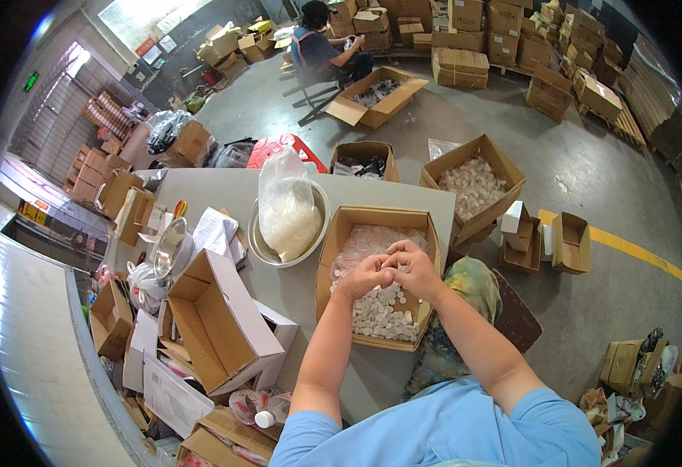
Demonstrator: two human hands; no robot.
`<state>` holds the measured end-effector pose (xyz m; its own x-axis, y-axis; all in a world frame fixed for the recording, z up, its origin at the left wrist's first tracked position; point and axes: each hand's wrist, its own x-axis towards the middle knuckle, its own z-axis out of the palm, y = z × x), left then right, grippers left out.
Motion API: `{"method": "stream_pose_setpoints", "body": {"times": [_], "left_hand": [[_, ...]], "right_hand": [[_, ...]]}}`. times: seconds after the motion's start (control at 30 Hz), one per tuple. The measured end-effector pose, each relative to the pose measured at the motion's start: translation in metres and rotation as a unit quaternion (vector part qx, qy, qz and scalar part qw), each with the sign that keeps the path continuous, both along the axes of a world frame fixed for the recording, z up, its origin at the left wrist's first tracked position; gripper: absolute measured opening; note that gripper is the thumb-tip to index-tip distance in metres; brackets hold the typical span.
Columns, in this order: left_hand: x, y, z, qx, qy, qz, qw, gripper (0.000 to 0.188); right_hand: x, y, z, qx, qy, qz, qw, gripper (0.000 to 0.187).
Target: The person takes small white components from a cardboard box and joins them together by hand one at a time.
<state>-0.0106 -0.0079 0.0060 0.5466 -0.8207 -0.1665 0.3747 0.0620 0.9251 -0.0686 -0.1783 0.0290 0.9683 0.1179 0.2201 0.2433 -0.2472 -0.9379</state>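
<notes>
My left hand and my right hand meet over a shallow cardboard box on the grey table. Both have their fingers closed and pressed together at the tips. Whatever lies between them is hidden or too small to name. Below them in the box is a heap of small white round pieces. Thin transparent plastic bags with reddish edges fill the box's far part. Left of the box stands a metal basin holding a big transparent bag of whitish grains.
An upright cardboard box, a bottle and a steel bowl crowd my left side. Beyond the table's right edge stands a box of translucent pieces. Farther off, a seated person works beside an open carton.
</notes>
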Motion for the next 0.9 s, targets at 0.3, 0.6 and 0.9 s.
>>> {"method": "stream_pose_setpoints", "body": {"times": [0.3,0.6,0.9], "left_hand": [[0.001,0.002,0.000,-0.004,-0.033,0.041,0.999,0.059],[0.004,0.005,-0.012,-0.009,-0.057,0.036,0.998,0.060],[0.002,-0.007,0.001,-0.004,-0.109,0.139,0.984,0.021]], "right_hand": [[-0.002,0.005,0.007,-0.056,-0.107,-0.037,0.992,0.019],[-0.006,0.006,0.007,-0.102,-0.073,-0.003,0.992,0.015],[-0.002,0.002,0.005,-0.002,0.006,-0.125,0.992,0.014]]}}
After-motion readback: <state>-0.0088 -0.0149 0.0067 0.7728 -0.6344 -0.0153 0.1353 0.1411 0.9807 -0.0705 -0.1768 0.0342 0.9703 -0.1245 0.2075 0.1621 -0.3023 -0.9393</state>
